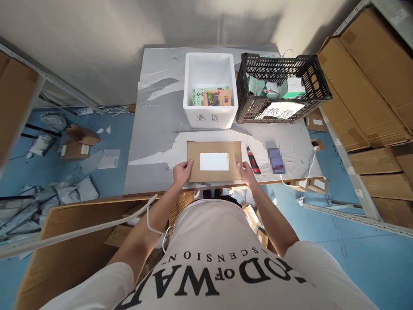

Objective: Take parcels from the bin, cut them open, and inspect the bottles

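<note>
A flat brown cardboard box [193, 148] with a white label [213, 162] on its top is at the front of the table. My left hand [182, 173] grips its left edge, thumb on top. At the opposite edge, my right hand [247, 174] holds the box in the same way. The undersides of both hands' fingers are hidden. Just right of my right hand lies a red and black utility knife [253, 161]. Farther right is a phone [276, 161], blurred out, with a white cable plugged in.
Behind the box stands a white foam bin [210, 117] holding flat colourful packages. Beside it, a black plastic crate [284, 105] contains small green and white boxes. Shelves with large cartons [371, 86] rise at the right. A big open carton [80, 241] sits below the table's left front.
</note>
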Demonstrator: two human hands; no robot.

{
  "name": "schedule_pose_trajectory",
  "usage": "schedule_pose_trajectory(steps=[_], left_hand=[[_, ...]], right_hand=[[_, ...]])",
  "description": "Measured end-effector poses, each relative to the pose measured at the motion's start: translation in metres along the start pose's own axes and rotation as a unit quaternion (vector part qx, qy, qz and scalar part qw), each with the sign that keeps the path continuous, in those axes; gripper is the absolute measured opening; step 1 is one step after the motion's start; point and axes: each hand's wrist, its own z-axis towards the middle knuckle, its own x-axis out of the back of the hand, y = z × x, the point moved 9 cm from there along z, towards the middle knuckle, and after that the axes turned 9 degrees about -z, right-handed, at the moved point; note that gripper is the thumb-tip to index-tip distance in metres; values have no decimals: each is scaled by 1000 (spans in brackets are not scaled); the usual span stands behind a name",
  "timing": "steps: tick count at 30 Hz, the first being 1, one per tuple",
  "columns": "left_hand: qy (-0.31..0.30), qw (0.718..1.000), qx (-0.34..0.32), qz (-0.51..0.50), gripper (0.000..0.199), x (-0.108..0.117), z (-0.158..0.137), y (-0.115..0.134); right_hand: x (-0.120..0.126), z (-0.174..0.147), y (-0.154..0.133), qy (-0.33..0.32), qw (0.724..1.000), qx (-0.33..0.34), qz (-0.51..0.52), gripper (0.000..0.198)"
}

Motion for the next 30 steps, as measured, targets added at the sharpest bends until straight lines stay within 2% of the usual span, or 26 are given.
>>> schedule_pose_trajectory(steps=[4, 7, 10, 13, 15, 17, 20, 22, 25, 30], left_hand=[[-4, 999, 14, 42, 53, -7, 13, -6], [-12, 999, 28, 30, 52, -10, 21, -14], [-25, 995, 61, -76, 55, -13, 23, -34], [-24, 974, 100, -202, 53, -14, 16, -65], [-44, 969, 93, -224, 56, -17, 7, -81], [-100, 970, 70, -209, 65, -26, -4, -89], [-161, 968, 53, -188, 70, -39, -18, -96], [-161, 968, 51, -186, 69, -45, -21, -98], [-152, 969, 50, -190, 63, -51, -20, -98], [-141, 973, 37, -180, 61, -47, -18, -87]], right_hand=[[-6, 9, 7, -2, 999, -47, -22, 48], [-8, 15, 12, -3, 998, -67, -3, 49], [-8, 16, 24, -18, 996, -77, 36, 51], [-4, 10, 49, -13, 991, -92, 95, 46], [-2, 6, 66, -8, 989, -97, 111, 43], [-7, 2, 77, -30, 990, -88, 102, 51], [-23, 0, 75, -83, 991, -38, 94, 67], [-34, -1, 70, -114, 989, -13, 89, 71], [-44, -1, 69, -123, 989, -23, 79, 68], [-43, -2, 56, -132, 985, -1, 111, 69]])
